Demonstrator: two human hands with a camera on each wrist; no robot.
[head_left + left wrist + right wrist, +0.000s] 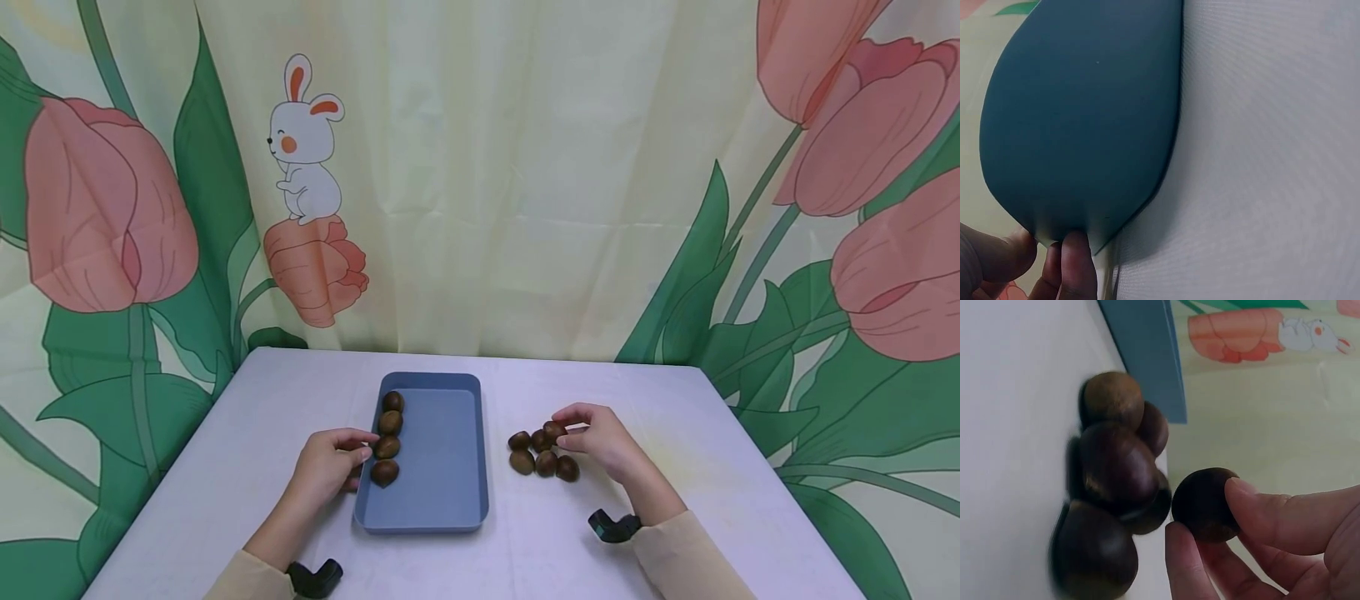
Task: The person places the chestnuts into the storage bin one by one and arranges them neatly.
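A shallow blue-grey tray (442, 458) lies on the table with several brown chestnuts (389, 422) lined up along its left side. At that side, my left hand (322, 462) grips the rim; the left wrist view shows thumb and fingers (1079, 265) at the tray's edge. To the right of the tray is a small cluster of chestnuts (546, 463). Over the back of this cluster my right hand (603, 440) pinches one chestnut (1204, 505) between thumb and fingers, and in the right wrist view it appears beside the others.
A white cloth covers the table (675, 475). Behind it hangs a curtain (510, 183) printed with tulips and a rabbit. A black wrist camera (315, 578) sits at the left wrist and another black camera (613, 527) at the right.
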